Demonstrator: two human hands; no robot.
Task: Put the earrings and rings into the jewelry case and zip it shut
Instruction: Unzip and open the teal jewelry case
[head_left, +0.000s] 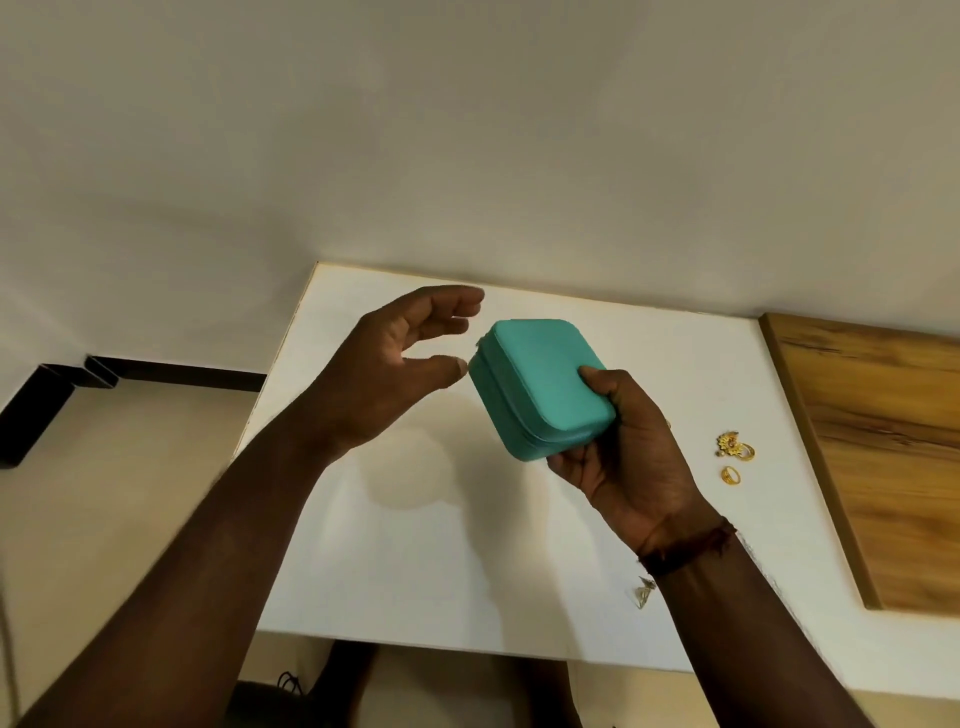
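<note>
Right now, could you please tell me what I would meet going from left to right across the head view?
The left hand → teal jewelry case → right hand gripping it → gold flower-shaped earring → wooden board.

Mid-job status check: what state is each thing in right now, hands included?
jewelry case: closed, tilted, held above the table.
right hand: grips the case's near corner.
left hand: open, holds nothing, thumb near the case.
gold earrings: loose on the table, outside the case.
gold ring: loose on the table.
silver piece: on the table by the right wrist.
</note>
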